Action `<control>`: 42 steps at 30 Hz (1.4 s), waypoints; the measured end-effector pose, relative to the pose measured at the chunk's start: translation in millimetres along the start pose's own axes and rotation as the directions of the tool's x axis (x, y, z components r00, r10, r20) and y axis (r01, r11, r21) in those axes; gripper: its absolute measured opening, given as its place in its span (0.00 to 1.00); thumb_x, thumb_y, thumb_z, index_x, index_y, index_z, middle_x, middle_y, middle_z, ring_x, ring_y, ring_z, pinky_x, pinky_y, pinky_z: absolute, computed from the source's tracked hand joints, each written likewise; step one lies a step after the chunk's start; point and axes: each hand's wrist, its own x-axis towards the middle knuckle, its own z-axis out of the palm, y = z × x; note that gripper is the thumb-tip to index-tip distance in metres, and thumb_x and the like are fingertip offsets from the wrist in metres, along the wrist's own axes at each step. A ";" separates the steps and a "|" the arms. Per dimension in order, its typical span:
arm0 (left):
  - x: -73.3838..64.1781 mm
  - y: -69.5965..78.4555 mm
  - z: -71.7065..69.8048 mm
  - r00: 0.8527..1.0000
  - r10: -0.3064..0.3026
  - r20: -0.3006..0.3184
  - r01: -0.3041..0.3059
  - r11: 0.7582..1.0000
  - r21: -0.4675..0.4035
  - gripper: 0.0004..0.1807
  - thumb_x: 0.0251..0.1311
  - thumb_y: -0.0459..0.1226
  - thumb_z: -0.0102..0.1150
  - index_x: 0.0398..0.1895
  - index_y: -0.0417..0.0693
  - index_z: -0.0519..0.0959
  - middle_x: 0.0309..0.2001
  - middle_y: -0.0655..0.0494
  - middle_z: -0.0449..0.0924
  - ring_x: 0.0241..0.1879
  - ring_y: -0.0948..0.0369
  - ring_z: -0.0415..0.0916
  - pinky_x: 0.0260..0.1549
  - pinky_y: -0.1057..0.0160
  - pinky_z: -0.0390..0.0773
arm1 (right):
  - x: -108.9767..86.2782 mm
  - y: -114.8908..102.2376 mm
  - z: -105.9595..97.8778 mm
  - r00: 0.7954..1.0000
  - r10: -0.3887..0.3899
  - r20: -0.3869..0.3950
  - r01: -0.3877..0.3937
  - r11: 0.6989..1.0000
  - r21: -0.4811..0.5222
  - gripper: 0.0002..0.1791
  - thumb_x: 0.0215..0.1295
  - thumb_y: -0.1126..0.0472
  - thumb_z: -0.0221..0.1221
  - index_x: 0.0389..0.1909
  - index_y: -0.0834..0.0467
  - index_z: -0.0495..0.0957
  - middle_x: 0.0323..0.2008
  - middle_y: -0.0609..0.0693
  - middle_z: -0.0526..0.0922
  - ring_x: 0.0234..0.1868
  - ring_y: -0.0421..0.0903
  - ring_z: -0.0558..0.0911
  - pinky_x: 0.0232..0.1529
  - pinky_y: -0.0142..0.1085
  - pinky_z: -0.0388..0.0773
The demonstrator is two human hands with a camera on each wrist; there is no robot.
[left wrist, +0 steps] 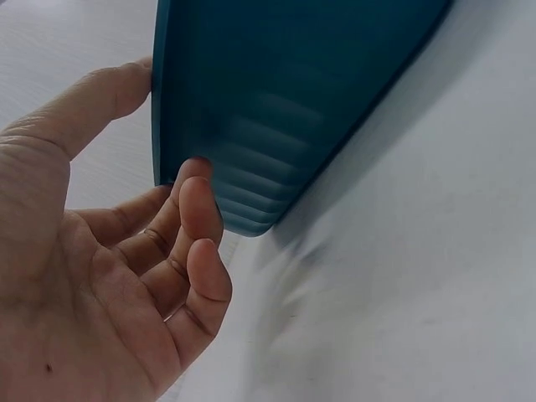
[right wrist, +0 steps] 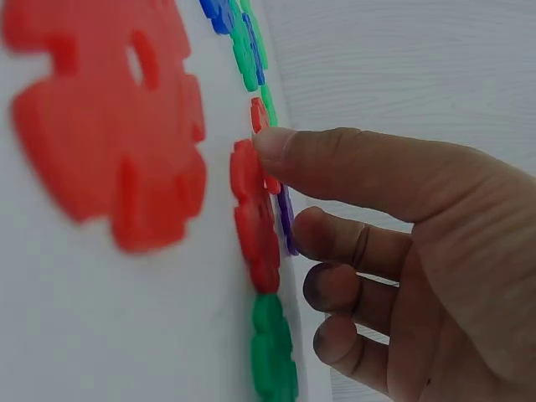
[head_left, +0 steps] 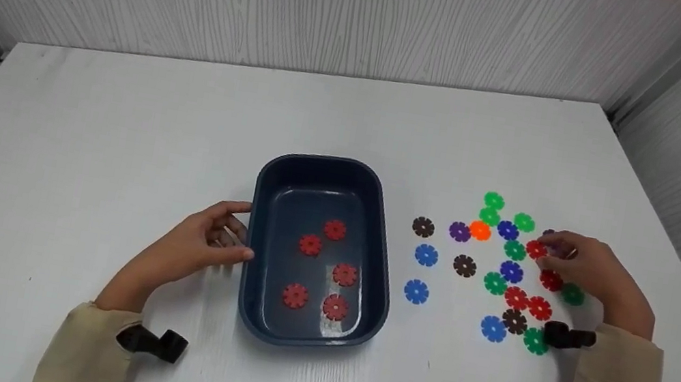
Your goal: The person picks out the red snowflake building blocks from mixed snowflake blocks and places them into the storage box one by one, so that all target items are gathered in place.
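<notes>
1. Red disc [head_left: 536,249] on the right side of the worktop [head_left: 150,131], at the right hand [head_left: 600,272], just beside a green disc [head_left: 515,251].
2. It looks light and stiff, probably plastic, a little slippery and unlikely to break; being so thin, it may be awkward to lift off a smooth surface.
3. Best hold: opposite edges, thumb against forefinger, using the notches for purchase.
4. Right grip: thumb and forefinger are at the disc's edge; whether they pinch it, I cannot tell. Left grip: the left hand [head_left: 193,242] touches the tray's [head_left: 289,210] side, fingers loose, nothing clenched.
5. Being round, the disc has no long axis and points nowhere; its flat face shows upward, though slight tilt cannot be judged.
</notes>
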 end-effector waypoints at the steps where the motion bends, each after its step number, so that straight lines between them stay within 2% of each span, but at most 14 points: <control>1: 0.2 0.1 -0.1 1.000 -0.003 -0.002 0.003 1.000 0.004 0.38 0.59 0.41 0.65 0.71 0.44 0.61 0.47 0.45 0.74 0.38 0.62 0.75 0.36 0.68 0.75 | -0.1 -1.6 0.1 1.000 -0.003 -0.002 0.003 1.000 -0.009 0.29 0.66 0.52 0.59 0.63 0.61 0.68 0.50 0.64 0.74 0.47 0.56 0.75 0.44 0.41 0.80; 4: 1.0 0.7 0.2 1.000 -0.009 -0.005 0.009 1.000 0.011 0.39 0.59 0.42 0.65 0.71 0.44 0.60 0.47 0.45 0.74 0.38 0.61 0.75 0.36 0.68 0.75 | 0.5 -5.2 0.5 1.000 0.002 -0.003 -0.002 1.000 -0.027 0.30 0.65 0.52 0.60 0.62 0.63 0.67 0.50 0.64 0.74 0.47 0.57 0.75 0.47 0.46 0.80; 12: 1.0 2.7 -0.1 1.000 -0.004 -0.010 0.004 1.000 0.023 0.38 0.59 0.41 0.65 0.71 0.43 0.60 0.47 0.45 0.74 0.38 0.61 0.75 0.36 0.68 0.74 | 2.4 -12.0 2.1 1.000 0.010 -0.016 -0.012 0.996 -0.084 0.29 0.63 0.54 0.59 0.60 0.65 0.66 0.47 0.64 0.75 0.44 0.56 0.75 0.42 0.45 0.80; 16: 0.4 3.6 -0.3 1.000 -0.007 -0.009 0.007 1.000 0.028 0.39 0.59 0.42 0.65 0.71 0.43 0.60 0.47 0.45 0.74 0.38 0.61 0.74 0.36 0.68 0.74 | 3.3 -12.0 3.1 1.000 0.009 -0.016 -0.010 0.996 -0.093 0.29 0.64 0.53 0.58 0.61 0.64 0.66 0.49 0.65 0.75 0.46 0.58 0.75 0.44 0.47 0.80; 26: 1.6 2.8 -1.2 1.000 0.006 0.004 -0.006 1.000 0.024 0.39 0.59 0.41 0.65 0.71 0.42 0.60 0.47 0.44 0.74 0.38 0.62 0.75 0.36 0.68 0.74 | 2.8 -3.1 1.6 0.999 0.040 0.014 -0.040 0.999 0.008 0.32 0.65 0.50 0.61 0.66 0.59 0.66 0.56 0.64 0.73 0.54 0.60 0.72 0.54 0.51 0.77; 35: 1.1 2.5 -0.5 1.000 -0.009 -0.001 0.009 1.000 0.015 0.39 0.59 0.40 0.65 0.71 0.42 0.60 0.47 0.45 0.74 0.39 0.62 0.75 0.37 0.69 0.75 | 2.4 -6.6 3.1 1.000 -0.004 -0.011 0.004 1.000 -0.011 0.26 0.66 0.54 0.59 0.61 0.63 0.69 0.48 0.64 0.75 0.43 0.54 0.75 0.39 0.37 0.79; 42: 0.1 2.0 -0.2 1.000 -0.010 -0.006 0.010 1.000 0.020 0.39 0.59 0.41 0.65 0.71 0.42 0.60 0.47 0.45 0.74 0.39 0.60 0.75 0.37 0.69 0.75 | 2.9 -13.7 4.6 1.000 0.003 -0.002 -0.003 0.999 -0.049 0.30 0.64 0.54 0.60 0.61 0.65 0.66 0.50 0.66 0.74 0.47 0.58 0.74 0.46 0.47 0.81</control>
